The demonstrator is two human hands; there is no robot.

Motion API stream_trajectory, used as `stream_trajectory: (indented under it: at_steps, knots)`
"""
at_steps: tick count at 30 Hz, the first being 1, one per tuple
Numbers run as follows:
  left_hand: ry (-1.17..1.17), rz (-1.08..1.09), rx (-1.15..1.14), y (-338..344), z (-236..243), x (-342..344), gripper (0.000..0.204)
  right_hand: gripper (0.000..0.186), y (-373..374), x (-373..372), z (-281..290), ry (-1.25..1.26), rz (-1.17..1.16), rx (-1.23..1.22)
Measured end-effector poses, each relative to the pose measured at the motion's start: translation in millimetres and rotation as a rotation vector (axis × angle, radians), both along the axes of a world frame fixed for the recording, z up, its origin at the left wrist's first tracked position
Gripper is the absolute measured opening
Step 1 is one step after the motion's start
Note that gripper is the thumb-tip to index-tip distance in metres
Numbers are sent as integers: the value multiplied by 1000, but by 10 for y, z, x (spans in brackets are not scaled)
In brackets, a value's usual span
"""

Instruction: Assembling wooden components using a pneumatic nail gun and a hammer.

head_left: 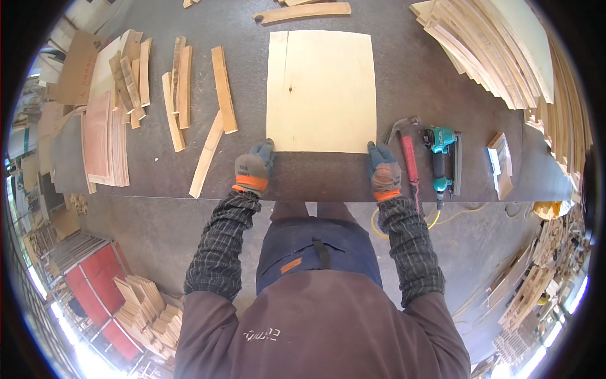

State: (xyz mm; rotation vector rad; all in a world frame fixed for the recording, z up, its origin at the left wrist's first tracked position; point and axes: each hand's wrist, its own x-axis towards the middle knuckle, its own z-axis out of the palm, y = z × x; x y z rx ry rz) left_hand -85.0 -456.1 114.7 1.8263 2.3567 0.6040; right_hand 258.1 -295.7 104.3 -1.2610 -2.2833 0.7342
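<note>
1. Pale wood lies before us: a nearly square board (pixel 322 91), flat on the dark desk (pixel 322 177), with a small knot left of its middle.
2. Our left hand (pixel 254 169), in a grey and blue glove with an orange cuff, is at the board's near left corner.
3. Our right hand (pixel 385 172), gloved to match, is at the near right corner.
4. We see the fingers (pixel 269 147) of both hands reaching forward at those corners, but we cannot tell whether they pinch the board or only touch it.
5. Just to the right of our right hand we have a hammer (pixel 409 158), its red handle toward us and its head at the far end.
6. Next to the hammer lies a teal nail gun (pixel 442 158), well clear of the board.
7. Left of the board we have loose strips (pixel 223 88), one slanting so that its far end meets another.
8. Past those strips, on our left, sits a stack of reddish panels (pixel 108 148).
9. At our far right rises a large pile (pixel 480 57) of thin boards.
</note>
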Motion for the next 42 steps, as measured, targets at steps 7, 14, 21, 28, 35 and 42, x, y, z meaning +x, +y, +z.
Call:
stream_trajectory:
  at_steps: [7, 14, 21, 28, 35, 42]
  knots:
    - [91, -81, -71, -7, 18, -54, 27, 17, 2, -7, -83, 57, 90, 274]
    - [17, -45, -197, 86, -1, -187, 24, 29, -84, -21, -214, 294, -140, -195]
    - [40, -45, -421, 244, 183, -117, 29, 18, -43, 60, -261, 125, -87, 83]
    - [138, -66, -375, 366, 609, 95, 35, 16, -33, 23, -136, 86, -33, 152]
    - [-79, -338, -126, 803, 395, 890, 45, 18, -7, 50, -115, 52, -25, 32]
    - [-13, -334, -86, 824, 51, 905, 31, 47, 248, 664, 323, -233, -49, 335]
